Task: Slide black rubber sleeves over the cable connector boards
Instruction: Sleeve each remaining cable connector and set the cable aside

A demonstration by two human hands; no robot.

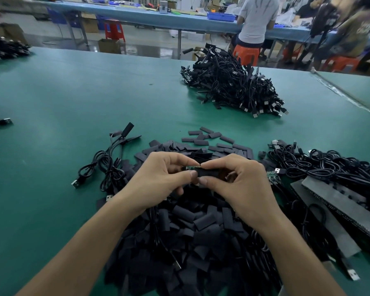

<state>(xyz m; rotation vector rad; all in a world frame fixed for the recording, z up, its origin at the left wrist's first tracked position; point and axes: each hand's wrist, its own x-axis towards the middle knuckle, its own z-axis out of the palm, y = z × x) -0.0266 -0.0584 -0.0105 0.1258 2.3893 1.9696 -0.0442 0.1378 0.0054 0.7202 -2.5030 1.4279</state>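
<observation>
Above a big heap of flat black rubber sleeves point(192, 227), my left hand point(158, 178) pinches a small green connector board point(192, 167) between thumb and fingers. My right hand point(241, 184) pinches a black sleeve point(209, 173) whose open end meets the board's right end. Only a short stretch of the board shows between my fingertips. Its cable drops out of sight under my left hand.
A green mat point(73, 99) covers the table. Sleeved cables lie at the left point(107, 165); a tall pile of cables point(233, 86) stands at the back. Unsleeved cables point(329, 167) and grey foam strips point(338, 201) lie to the right. People sit at a far bench point(259, 20).
</observation>
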